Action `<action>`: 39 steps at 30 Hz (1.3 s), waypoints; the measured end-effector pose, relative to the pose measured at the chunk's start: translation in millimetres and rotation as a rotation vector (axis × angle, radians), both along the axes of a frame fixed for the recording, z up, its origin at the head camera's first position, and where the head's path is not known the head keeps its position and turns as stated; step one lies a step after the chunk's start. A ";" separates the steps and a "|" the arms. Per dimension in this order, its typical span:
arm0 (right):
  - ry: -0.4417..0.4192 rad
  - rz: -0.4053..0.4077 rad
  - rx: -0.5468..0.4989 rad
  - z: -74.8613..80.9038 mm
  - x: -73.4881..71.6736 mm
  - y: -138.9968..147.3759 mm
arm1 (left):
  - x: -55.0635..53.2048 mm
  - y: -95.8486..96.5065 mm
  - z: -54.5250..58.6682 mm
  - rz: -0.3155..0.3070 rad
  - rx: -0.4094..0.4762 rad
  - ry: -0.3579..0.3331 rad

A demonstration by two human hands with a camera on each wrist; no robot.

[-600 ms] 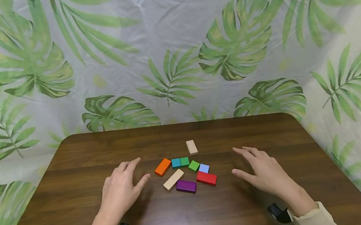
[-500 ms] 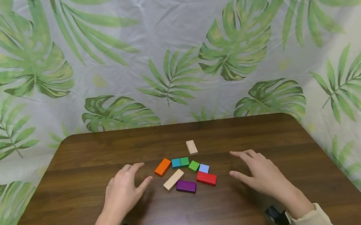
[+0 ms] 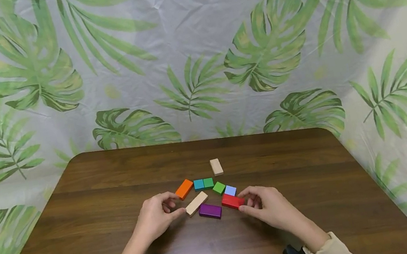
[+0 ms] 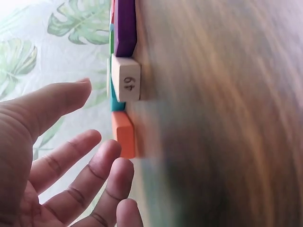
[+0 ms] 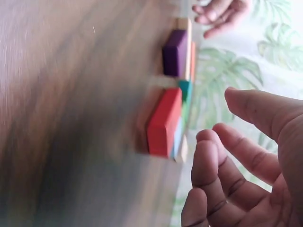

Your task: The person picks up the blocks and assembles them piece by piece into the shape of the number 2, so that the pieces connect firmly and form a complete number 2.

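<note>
Wooden blocks lie in a loose cluster on the table. At its left side, my left hand (image 3: pixel 157 215) is beside a plain wooden block (image 3: pixel 196 203) and an orange block (image 3: pixel 184 189), thumb and fingers apart with nothing between them. The left wrist view shows a number on the end of the plain block (image 4: pixel 128 80). My right hand (image 3: pixel 267 206) is at the right end of a red block (image 3: pixel 233 201), fingers loosely bent and thumb spread. In the right wrist view a gap separates the fingers from the red block (image 5: pixel 163 125). A purple block (image 3: pixel 210 211) lies between the hands.
Behind sit a teal block (image 3: pixel 199 185), a green block (image 3: pixel 208 183), a light green block (image 3: pixel 219 187) and a light blue block (image 3: pixel 230 190). Farther back is a small plain block (image 3: pixel 216 166). A leaf-patterned curtain (image 3: pixel 192 57) hangs beyond the table (image 3: pixel 133 165).
Both hands have moved inward and lower toward the blocks, the left to the right and the right to the left. Their fingers are more bent. The blocks stay where they were.
</note>
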State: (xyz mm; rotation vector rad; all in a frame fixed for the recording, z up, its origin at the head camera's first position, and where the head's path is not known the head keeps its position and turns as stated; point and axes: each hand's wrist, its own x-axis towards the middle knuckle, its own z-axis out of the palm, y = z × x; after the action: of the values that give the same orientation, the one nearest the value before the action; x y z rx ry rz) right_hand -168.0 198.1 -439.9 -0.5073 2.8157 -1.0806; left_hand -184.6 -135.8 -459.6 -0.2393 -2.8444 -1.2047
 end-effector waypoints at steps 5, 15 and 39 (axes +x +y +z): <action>-0.041 0.042 -0.024 -7.7 -1.9 -12.4 | -1.0 4.8 -5.7 0.003 0.046 -0.042; -0.088 0.065 -0.075 -15.3 -4.8 -25.7 | -2.4 9.3 -9.1 0.008 0.066 -0.071; -0.073 0.059 -0.059 -26.2 -7.3 -45.4 | -1.6 17.2 -16.7 0.020 0.043 -0.054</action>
State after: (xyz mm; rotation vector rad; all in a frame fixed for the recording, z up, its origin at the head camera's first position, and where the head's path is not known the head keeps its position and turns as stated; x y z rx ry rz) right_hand -175.3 152.7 -466.0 -0.5410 2.6956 -1.1490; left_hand -186.2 -118.6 -476.3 -0.1787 -2.8551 -1.2864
